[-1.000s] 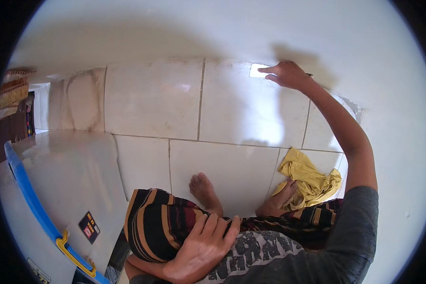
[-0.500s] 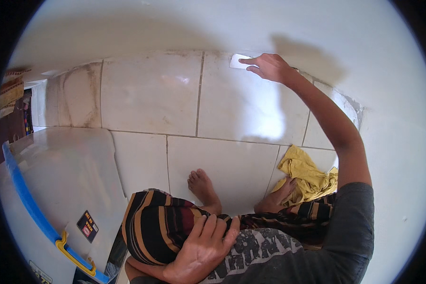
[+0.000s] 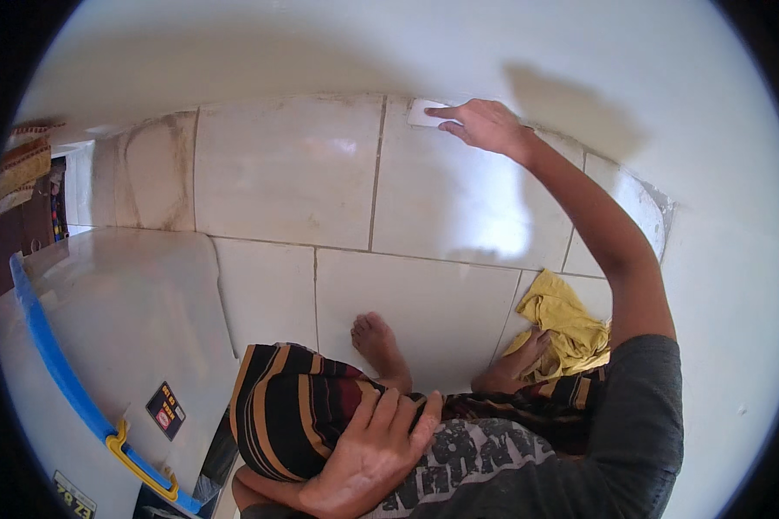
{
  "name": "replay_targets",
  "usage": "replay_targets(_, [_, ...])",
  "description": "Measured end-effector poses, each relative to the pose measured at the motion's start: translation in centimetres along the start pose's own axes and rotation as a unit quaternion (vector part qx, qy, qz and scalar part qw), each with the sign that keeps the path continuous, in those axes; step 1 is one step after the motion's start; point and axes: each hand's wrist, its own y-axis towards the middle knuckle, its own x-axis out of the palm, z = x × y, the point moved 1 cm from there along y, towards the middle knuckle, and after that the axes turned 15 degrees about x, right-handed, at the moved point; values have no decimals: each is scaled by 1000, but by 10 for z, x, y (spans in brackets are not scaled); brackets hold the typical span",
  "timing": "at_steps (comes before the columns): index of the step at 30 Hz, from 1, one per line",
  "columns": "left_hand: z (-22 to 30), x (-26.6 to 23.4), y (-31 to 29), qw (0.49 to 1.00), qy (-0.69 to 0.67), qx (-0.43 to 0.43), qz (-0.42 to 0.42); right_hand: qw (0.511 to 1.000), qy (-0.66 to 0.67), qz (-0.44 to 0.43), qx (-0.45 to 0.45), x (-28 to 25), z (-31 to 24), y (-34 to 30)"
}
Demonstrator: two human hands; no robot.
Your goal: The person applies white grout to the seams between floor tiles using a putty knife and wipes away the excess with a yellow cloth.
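My right hand [image 3: 491,128] reaches far forward to the upper edge of a row of pale tiles [image 3: 286,177], where they meet the white wall. Its index finger lies across a thin white rectangular block [image 3: 428,113], with the thumb at the near edge, holding it flat against the tile. The hand covers the block's right end. My left hand [image 3: 376,445] rests on my striped cloth-covered knee [image 3: 273,415], its fingers stretched out and slightly apart, holding nothing.
A crumpled yellow cloth [image 3: 558,316] lies by my right foot [image 3: 519,359]. At left stands a large grey-white panel [image 3: 138,311] with a blue strip [image 3: 56,355] and yellow handle. Brown stains [image 3: 160,169] mark the left tiles. A white wall [image 3: 718,285] rises at right.
My right hand has slid a little left along the tile's upper edge, carrying the white block with it. The view has shifted slightly. My left hand stays on my knee.
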Motion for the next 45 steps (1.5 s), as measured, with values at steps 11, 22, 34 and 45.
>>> replay_targets(11, [1, 0, -4, 999, 19, -24, -10, 998, 22, -40, 50, -8, 1, -13])
replay_targets(22, [-2, 1, -2, 999, 16, -26, -14, 997, 49, -37, 38, -5, -25, 3])
replay_targets(34, [0, 1, -2, 999, -1, -42, -2, 1000, 17, -6, 26, -4, -21, 0])
replay_targets(45, [2, -2, -6, 998, 23, -53, -4, 998, -37, -39, 41, -10, -12, -25])
